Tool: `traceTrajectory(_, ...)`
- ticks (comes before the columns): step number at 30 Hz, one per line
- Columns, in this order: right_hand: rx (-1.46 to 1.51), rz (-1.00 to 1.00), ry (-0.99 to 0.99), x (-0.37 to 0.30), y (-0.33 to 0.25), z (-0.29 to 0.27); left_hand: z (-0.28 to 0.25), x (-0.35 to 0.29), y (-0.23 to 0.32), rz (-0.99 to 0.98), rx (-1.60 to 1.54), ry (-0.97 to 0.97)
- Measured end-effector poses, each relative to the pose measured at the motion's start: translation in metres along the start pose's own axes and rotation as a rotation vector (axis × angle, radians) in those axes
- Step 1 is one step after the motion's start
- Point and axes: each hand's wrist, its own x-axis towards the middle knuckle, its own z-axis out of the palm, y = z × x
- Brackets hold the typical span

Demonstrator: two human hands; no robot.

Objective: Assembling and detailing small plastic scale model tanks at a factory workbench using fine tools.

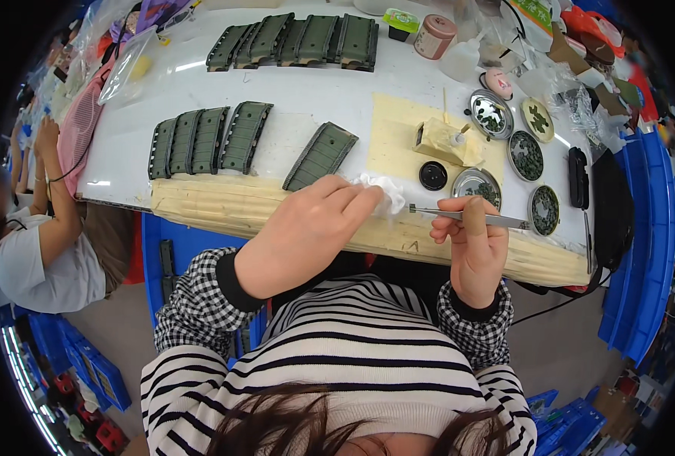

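Left hand [303, 232] pinches white wad [387, 194]; right of it, right hand [476, 251] grips tweezers [508, 221], ideally squeezing dark chip [412, 208] lightly.

White table [185, 85] — green panels [245, 137], small dishes [488, 96]

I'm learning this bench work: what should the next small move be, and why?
Probably ease the tweezers a little left, bringing their tip to the white tissue. The right hand holds the tweezers, a small dark green piece seems to sit at their tip, and the left hand has the tissue at its fingertips, just beside that piece.
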Motion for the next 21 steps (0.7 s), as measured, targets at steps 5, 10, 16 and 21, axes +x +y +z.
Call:
traceTrajectory(5,0.032,0.046,-0.051,-0.002,-0.001,0.003,-0.009,0.001,-0.01,-0.066,-0.212,0.167)
traceTrajectory(10,0.1,0.17,-0.115,0.0,-0.005,0.003,-0.007,0.009,-0.005,-0.004,-0.543,0.16)
traceTrajectory(16,0.13,0.189,-0.16,0.0,-0.003,0.003,0.0,0.011,-0.011,0.089,-0.567,0.165)
traceTrajectory(21,0.092,0.146,-0.202,-0.004,-0.003,0.0,-0.002,0.01,-0.011,0.143,-0.527,0.166)
